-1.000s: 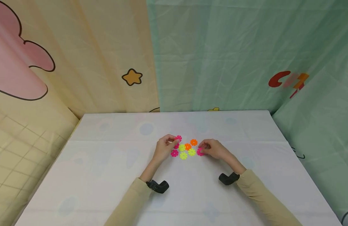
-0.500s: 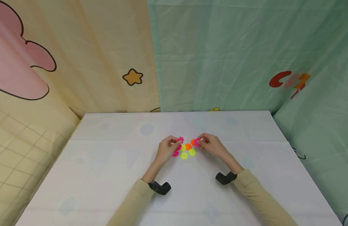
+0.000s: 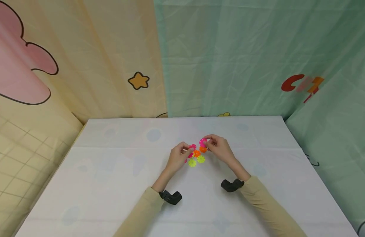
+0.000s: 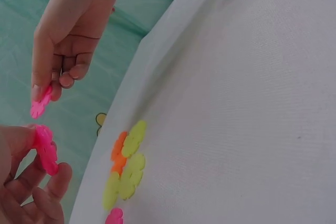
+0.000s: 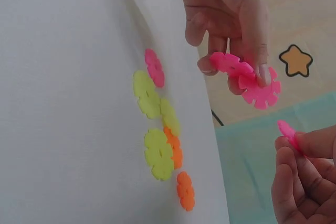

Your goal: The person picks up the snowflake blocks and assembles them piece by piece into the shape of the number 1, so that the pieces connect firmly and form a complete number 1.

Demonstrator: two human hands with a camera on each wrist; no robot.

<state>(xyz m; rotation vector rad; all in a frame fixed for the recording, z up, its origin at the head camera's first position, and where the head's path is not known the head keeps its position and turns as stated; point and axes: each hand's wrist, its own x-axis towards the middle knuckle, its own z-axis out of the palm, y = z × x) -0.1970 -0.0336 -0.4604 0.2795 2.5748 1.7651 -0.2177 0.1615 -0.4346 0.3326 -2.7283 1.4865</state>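
Observation:
Two linked pink notched plastic discs [image 5: 260,90], of the flower-shaped snowflake kind, are pinched between the thumb and fingers of my left hand [image 3: 177,156]. My right hand [image 3: 220,148] pinches a single pink snowflake disc [image 5: 288,131] by its edge. In the wrist views both hands are raised above the table, and the right disc is close to the linked pair but apart from it. Below them on the cloth lie yellow-green discs [image 3: 201,159], orange discs [image 3: 196,153] and another pink disc [image 5: 154,67], which my left hand partly hides in the head view.
A white cloth covers the table [image 3: 111,177]. Its far edge meets a beige curtain [image 3: 117,59] and a green curtain [image 3: 229,59]. A black wrist camera [image 3: 171,197] is strapped to the left wrist, another camera [image 3: 232,185] to the right.
My right hand has taken a pink disc from the right of the group, lifted it and brought it up and leftward. The left hand has shifted slightly right with its pink discs.

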